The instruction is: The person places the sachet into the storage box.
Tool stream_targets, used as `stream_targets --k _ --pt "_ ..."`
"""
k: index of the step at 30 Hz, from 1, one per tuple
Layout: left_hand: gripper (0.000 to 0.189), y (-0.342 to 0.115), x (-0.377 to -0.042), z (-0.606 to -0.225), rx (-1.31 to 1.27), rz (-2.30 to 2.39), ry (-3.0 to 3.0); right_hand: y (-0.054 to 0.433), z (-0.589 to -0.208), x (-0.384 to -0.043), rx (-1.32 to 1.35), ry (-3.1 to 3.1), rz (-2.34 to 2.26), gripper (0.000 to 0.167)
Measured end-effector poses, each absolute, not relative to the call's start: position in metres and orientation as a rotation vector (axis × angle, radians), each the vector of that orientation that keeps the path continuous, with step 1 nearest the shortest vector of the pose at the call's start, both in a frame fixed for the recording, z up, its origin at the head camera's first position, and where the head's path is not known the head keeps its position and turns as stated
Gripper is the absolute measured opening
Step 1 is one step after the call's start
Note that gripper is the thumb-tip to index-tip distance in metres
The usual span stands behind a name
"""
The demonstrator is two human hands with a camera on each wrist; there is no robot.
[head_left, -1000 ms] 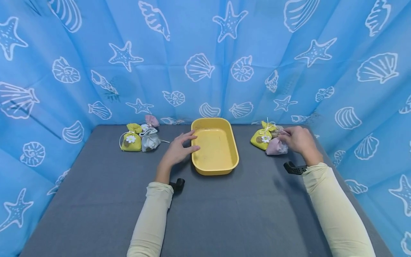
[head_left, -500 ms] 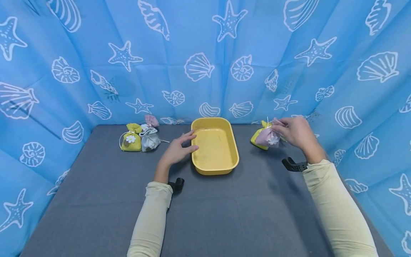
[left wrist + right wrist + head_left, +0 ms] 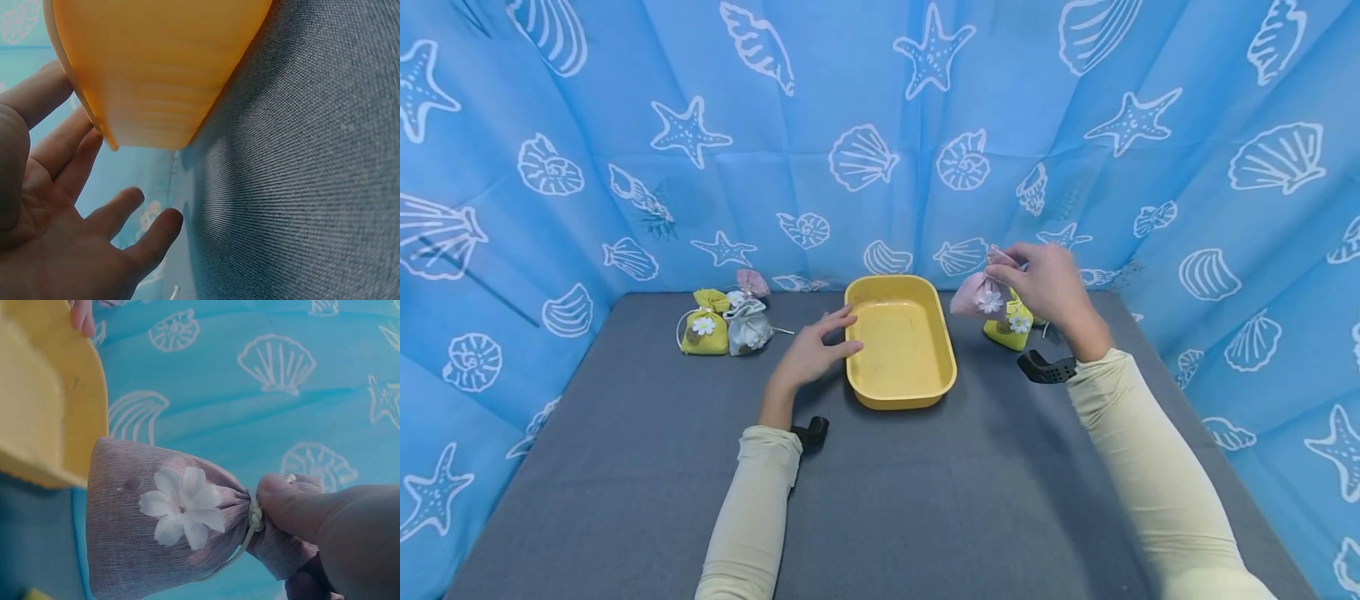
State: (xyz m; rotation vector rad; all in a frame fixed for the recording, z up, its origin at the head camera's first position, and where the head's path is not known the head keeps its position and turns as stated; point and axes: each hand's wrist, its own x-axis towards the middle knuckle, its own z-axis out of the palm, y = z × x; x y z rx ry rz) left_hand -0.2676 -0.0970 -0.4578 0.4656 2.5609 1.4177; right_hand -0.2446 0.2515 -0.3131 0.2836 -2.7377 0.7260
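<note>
Blue shell-print fabric curtain (image 3: 805, 108) behind, right fingers (image 3: 300, 509) aptly pinch a pink cloth pouch (image 3: 122, 537), likely soft, by its neck; left fingers (image 3: 153, 240) spread.

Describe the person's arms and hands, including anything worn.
The left sleeve and right sleeve are long, plain, pale yellow and slightly wrinkled. A black left wrist mount and black right wrist mount show, the latter partly perforated. The left hand and right hand wear no gloves.

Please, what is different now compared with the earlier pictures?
The right hand raised the pink pouch from beside the right-side yellow pouch and carried it left, toward the yellow tray. The left hand at the tray's rim and the pouches on the left stayed put.
</note>
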Motion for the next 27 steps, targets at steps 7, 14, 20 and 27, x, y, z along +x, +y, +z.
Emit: stream_targets --k 7,14,20,27 --pt "0.060 -0.097 -0.268 -0.461 0.462 1.443 2.553 0.224 -0.318 -0.267 0.334 -2.701 0.781 0.026" --pt "0.060 -0.097 -0.271 -0.463 0.445 1.439 2.550 0.199 -0.323 -0.285 0.310 -2.737 0.812 0.029" --pt "0.060 -0.098 -0.272 -0.463 0.447 1.444 2.543 0.182 -0.335 -0.301 0.328 -2.795 0.880 0.028" --pt "0.058 -0.098 -0.272 -0.463 0.430 1.456 2.540 0.171 -0.352 -0.319 0.358 -2.875 0.927 0.027"
